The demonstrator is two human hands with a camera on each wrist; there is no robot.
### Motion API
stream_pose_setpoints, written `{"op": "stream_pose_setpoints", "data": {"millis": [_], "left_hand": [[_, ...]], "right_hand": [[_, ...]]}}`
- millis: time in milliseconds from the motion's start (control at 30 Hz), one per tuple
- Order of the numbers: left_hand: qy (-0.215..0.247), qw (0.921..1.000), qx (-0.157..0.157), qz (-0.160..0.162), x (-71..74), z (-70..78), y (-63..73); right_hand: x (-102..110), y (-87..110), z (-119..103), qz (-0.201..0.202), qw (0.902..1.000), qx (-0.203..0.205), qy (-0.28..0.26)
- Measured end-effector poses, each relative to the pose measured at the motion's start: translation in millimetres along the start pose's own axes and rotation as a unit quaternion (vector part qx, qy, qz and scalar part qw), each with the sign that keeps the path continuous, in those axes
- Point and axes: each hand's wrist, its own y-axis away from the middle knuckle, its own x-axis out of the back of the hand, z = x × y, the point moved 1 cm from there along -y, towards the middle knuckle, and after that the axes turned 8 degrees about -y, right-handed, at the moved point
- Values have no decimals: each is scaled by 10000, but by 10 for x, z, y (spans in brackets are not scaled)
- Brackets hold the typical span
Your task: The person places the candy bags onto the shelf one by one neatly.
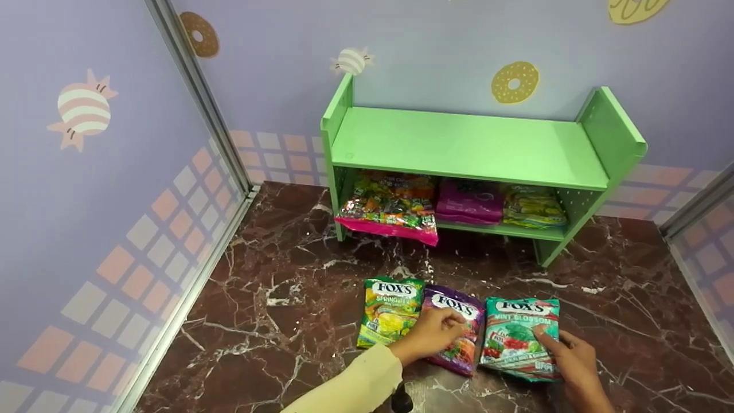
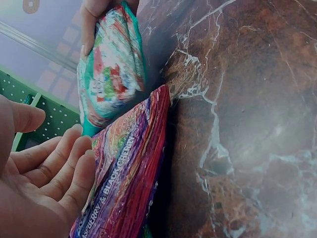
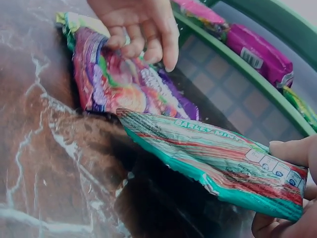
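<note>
My right hand [image 1: 576, 362] grips the right edge of a teal Fox's mint blossom candy bag [image 1: 513, 358], thumb on its front and fingers behind. The right wrist view shows this bag tilted, with its near edge raised above the floor. Over a purple Fox's candy bag [image 1: 457, 357] hovers my left hand [image 1: 431, 335], its fingers loosely bent and holding nothing. Whether those fingertips touch the purple bag, I cannot tell. To its left lies a green-and-yellow Fox's spring tea bag [image 1: 385, 307], partly behind the left hand.
Behind the bags stands a green two-level shelf [image 1: 459, 140]. Its lower level holds a multicoloured candy bag [image 1: 390, 209] jutting past the front edge, a magenta bag [image 1: 470, 203] and a yellow-green bag [image 1: 533, 206]. Dark marbled floor [image 1: 275, 344] meets lilac walls [image 1: 275, 69].
</note>
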Motion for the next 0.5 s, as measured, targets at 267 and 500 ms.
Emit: {"op": "stream_pose_setpoints", "data": {"millis": [267,500], "left_hand": [[-186,9998,82,-47,-63,40,6],[653,9958,584,-259,-119,119,41]], "right_hand": [[-15,169,-145,-81,9989,-25,-467],[-139,245,-241,42,9963,166,-838]]}}
